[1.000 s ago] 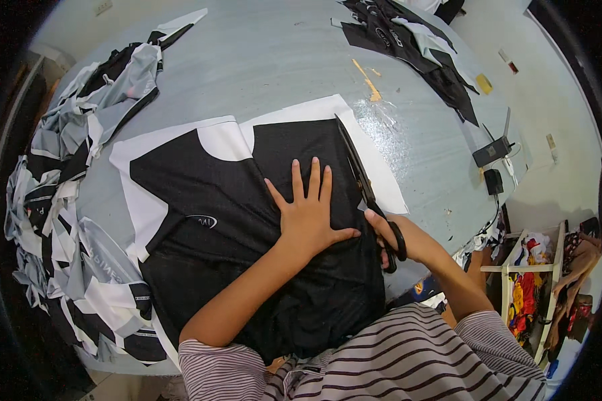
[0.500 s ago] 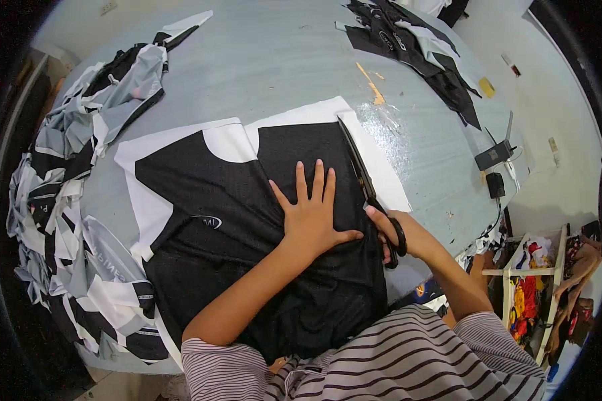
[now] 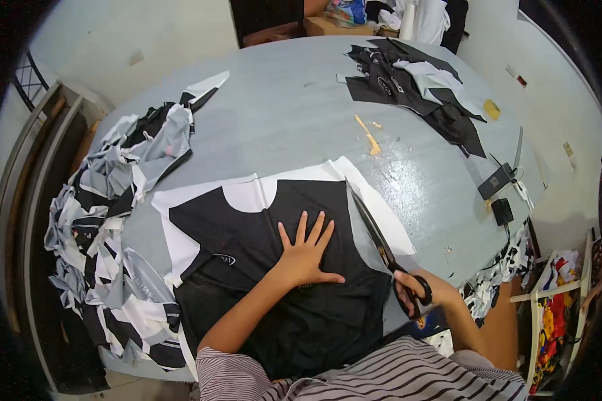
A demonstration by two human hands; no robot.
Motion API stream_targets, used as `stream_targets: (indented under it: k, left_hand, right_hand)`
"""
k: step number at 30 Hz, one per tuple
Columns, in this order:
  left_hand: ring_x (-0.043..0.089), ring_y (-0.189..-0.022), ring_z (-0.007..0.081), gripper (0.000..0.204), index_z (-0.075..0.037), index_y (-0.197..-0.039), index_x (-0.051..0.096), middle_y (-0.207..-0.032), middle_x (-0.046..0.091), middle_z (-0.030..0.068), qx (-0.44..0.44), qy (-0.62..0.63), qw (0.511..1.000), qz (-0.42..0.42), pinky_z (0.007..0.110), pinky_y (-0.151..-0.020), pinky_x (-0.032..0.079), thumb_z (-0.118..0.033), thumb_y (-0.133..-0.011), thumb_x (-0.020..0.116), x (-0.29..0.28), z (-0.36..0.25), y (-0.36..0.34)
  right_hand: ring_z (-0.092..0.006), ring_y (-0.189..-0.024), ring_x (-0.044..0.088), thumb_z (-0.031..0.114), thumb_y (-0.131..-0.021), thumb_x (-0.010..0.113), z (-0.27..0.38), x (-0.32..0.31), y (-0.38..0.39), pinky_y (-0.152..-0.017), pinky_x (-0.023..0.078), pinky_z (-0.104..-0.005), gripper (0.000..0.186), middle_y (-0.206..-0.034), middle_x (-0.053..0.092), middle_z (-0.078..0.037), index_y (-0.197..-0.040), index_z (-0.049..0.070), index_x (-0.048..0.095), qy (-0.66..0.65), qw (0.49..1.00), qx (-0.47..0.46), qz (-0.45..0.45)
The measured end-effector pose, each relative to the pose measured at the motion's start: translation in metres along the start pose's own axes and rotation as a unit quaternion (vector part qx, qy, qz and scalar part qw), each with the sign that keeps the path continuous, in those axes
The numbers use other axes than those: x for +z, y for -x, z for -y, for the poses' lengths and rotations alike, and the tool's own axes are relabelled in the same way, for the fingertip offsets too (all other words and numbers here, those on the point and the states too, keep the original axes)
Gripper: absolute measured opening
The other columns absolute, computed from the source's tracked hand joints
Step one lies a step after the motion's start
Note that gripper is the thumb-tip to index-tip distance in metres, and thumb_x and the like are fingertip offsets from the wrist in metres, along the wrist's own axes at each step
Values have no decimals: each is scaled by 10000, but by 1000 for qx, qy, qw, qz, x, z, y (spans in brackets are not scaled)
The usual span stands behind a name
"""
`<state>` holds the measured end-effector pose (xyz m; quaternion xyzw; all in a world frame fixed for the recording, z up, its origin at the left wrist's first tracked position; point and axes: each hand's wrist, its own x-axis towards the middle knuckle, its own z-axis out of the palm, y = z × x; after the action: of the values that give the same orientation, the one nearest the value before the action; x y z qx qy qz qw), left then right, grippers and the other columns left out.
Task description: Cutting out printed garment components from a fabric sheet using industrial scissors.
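Observation:
A black fabric shirt panel (image 3: 247, 224) with a small oval print on its chest lies on the table, with white cloth showing at its neck and left edge. My left hand (image 3: 306, 259) presses flat on the panel, fingers spread. In my right hand (image 3: 418, 291) are large black-handled scissors (image 3: 374, 230), their long blades pointing away along the panel's right side. Between the panel's right edge and a white cloth strip (image 3: 381, 204), a narrow wedge of grey tabletop shows. My right fingers are partly hidden by the scissor handles.
A heap of grey, black and white cloth scraps (image 3: 137, 167) runs along the left side. More dark printed pieces (image 3: 408, 93) lie at the far right, near a roll of yellow tape (image 3: 491, 109). A black router-like box (image 3: 496, 182) sits on the right edge of the table (image 3: 274, 127).
My view has tilted up, so everything sits lower. The scissors have shifted outward from the panel, and the white strip on the right now stands apart from its edge. My left hand stays flat.

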<state>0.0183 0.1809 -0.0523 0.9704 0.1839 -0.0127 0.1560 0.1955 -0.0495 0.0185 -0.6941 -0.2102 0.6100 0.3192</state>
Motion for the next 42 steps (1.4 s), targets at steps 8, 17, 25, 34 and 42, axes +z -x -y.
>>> stream_targets:
  k: [8,17,25,34,42]
  left_hand:
    - [15,-1416,425,985,-147,-1486,207,-1553,72,164,60,-34,995,78,719,-1029,20,-636,-741,626,-14,-11,34]
    - [9,-1400,473,829,-11,-1461,214,-1530,92,244,-540,170,818,-98,715,-1013,-3,-541,-889,494,-8,-102,144]
    - [183,-1397,372,791,47,-1394,325,-1484,265,215,-297,-90,931,-191,556,-1107,127,-525,-876,499,33,-3,69]
    - [437,-1241,367,462,24,-1222,522,-1287,519,197,-227,-102,936,-251,484,-1036,325,-309,-902,511,-32,141,-41]
    - [392,-1262,359,522,49,-1222,509,-1273,497,191,-88,-166,904,-385,569,-1048,260,-319,-856,563,19,-18,-191]
  right_hand:
    - [-136,-484,593,452,-940,510,-5,-68,63,-435,436,-267,498,-565,570,-41,-756,-4,588,270,960,58,52]
    - [-140,-529,607,389,-959,473,-29,-93,80,-490,457,-261,442,-568,590,-56,-766,15,609,200,974,17,107]
    - [-141,-458,510,548,-893,512,-39,-64,-11,-428,444,-283,498,-619,555,-66,-801,60,549,-190,978,-15,91]
    - [-176,-482,500,555,-918,472,-83,-13,-16,-454,464,-324,452,-657,523,-59,-802,118,482,-448,878,-152,-69]
    - [-169,-451,510,580,-892,502,-93,-33,-13,-422,480,-317,472,-624,521,-57,-756,127,491,-432,863,-183,-186]
